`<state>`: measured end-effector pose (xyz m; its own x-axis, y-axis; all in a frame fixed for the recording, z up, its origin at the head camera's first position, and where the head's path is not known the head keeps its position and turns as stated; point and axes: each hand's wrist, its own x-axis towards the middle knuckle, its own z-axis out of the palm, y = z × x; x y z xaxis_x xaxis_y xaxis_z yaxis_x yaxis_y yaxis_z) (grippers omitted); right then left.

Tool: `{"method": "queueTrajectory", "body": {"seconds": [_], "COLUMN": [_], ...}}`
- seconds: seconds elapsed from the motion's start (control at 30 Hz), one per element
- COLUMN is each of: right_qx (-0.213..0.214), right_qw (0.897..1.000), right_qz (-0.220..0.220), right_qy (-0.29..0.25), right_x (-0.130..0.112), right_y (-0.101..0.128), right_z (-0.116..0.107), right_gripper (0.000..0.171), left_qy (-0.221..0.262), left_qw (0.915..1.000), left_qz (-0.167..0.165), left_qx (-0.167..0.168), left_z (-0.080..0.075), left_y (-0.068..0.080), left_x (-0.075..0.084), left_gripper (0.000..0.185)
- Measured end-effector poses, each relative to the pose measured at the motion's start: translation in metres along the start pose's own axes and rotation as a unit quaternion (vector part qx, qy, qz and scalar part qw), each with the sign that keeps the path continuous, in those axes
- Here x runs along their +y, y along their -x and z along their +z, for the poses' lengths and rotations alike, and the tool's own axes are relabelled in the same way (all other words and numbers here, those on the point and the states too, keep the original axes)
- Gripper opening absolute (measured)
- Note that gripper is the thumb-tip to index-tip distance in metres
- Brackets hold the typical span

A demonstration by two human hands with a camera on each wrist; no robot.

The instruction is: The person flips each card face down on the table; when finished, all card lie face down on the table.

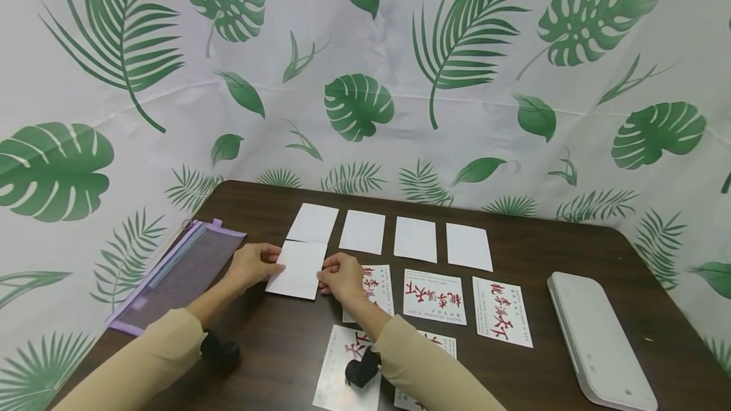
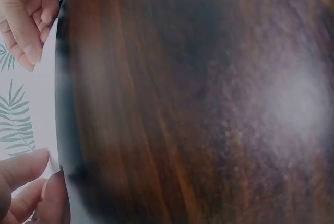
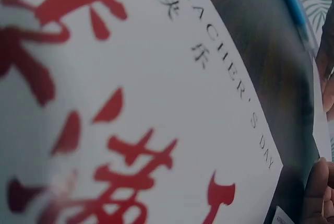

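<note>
A blank white card is held between both hands at the left of the brown table. My left hand pinches its left edge, and my right hand pinches the right edge. The card's upper edge lies close to another white card behind it; whether they touch, I cannot tell. In the left wrist view, fingers grip the held card at two places along its edge. Beside my right hand lies a card with red characters, partly covered by that hand and forearm.
More blank cards continue the back row. Cards with red writing lie in front, some under the right forearm. A purple mesh zip pouch lies at the left, with a long white case at the right. A leaf-patterned cloth hangs behind.
</note>
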<state>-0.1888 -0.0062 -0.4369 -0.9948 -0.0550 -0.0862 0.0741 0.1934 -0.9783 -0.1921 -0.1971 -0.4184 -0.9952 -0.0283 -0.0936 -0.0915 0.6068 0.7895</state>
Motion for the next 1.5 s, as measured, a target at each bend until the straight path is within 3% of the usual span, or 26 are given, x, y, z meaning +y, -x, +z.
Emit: {"method": "queueTrajectory", "body": {"seconds": [0.23, 0.43, 0.77, 0.9, 1.0, 1.13, 1.27, 1.37, 1.5], "right_qx": [0.006, -0.015, -0.022, -0.024, -0.029, -0.032, -0.018, -0.002, -0.001], "right_qw": [0.993, 0.987, 0.962, 0.956, 0.962, 0.978, 0.981, 0.978, 0.974], "right_qz": [-0.028, -0.031, -0.062, -0.073, -0.082, -0.08, -0.067, -0.059, -0.053], "right_qy": [0.116, 0.154, 0.265, 0.283, 0.258, 0.192, 0.183, 0.202, 0.221], "right_x": [-0.001, -0.003, -0.005, -0.004, -0.004, -0.007, -0.011, -0.008, 0.0], "right_y": [0.0, 0.0, -0.001, -0.001, -0.001, -0.006, -0.012, -0.014, -0.014], "right_z": [-0.002, -0.003, -0.001, -0.001, -0.005, -0.025, -0.06, -0.086, -0.107], "right_gripper": [0.014, 0.016, 0.021, 0.023, 0.023, 0.02, 0.017, 0.015, 0.016], "left_qy": [-0.015, -0.037, -0.111, -0.14, -0.153, -0.165, -0.146, -0.117, -0.088], "left_qw": [0.9998, 0.9992, 0.9933, 0.9894, 0.9873, 0.9843, 0.9839, 0.9809, 0.9755], "left_qz": [0.004, 0.013, 0.031, 0.037, 0.043, 0.063, 0.104, 0.153, 0.184], "left_qx": [-0.011, -0.01, -0.008, -0.008, -0.009, -0.003, -0.001, -0.027, -0.082], "left_z": [-0.001, -0.002, -0.003, -0.003, -0.002, 0.0, 0.007, 0.023, 0.047], "left_y": [-0.001, -0.002, -0.003, -0.003, -0.003, -0.005, -0.007, -0.007, -0.005], "left_x": [-0.001, -0.001, 0.0, 0.001, 0.001, 0.003, 0.015, 0.03, 0.048], "left_gripper": [0.038, 0.04, 0.036, 0.034, 0.032, 0.032, 0.036, 0.039, 0.042]}}
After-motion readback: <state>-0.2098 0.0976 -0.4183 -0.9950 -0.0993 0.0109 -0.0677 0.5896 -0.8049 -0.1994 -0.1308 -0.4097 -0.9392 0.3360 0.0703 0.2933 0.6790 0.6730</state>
